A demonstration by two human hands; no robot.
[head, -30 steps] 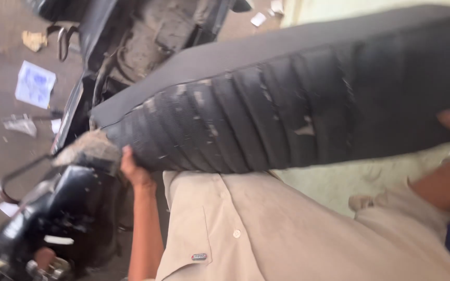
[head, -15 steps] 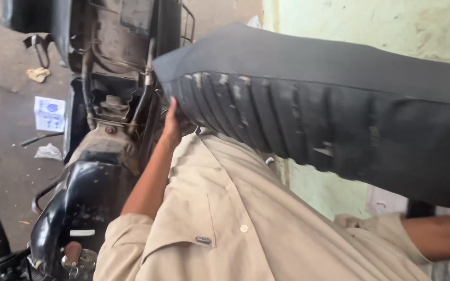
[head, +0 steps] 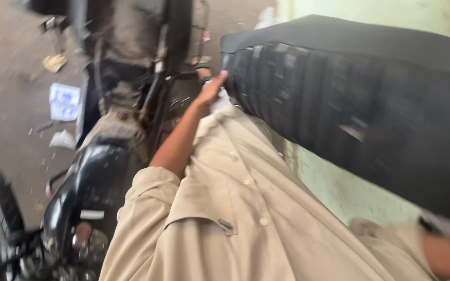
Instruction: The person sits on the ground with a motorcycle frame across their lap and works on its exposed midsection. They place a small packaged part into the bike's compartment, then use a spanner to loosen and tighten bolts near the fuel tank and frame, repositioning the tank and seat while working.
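Note:
I hold a long black motorcycle seat (head: 371, 99) with a ribbed side across my chest, tilted. My left hand (head: 212, 89) grips its narrow end at the upper middle, fingers curled on the edge. My right hand (head: 446, 252) is at the lower right under the seat's wide end; mostly the wrist shows and the fingers are hidden behind the seat. My beige shirt (head: 246, 218) fills the lower middle of the view.
A black motorcycle (head: 97, 177) without its seat stands on my left, its tank and bare frame (head: 131, 78) exposed and a handlebar grip (head: 3, 205) at the lower left. Paper scraps (head: 63, 101) lie on the dirty floor. A pale green wall (head: 339, 192) is close on my right.
The seat has swung to the right and higher in view, away from the motorcycle frame. My left arm has stretched out further along with its narrow end.

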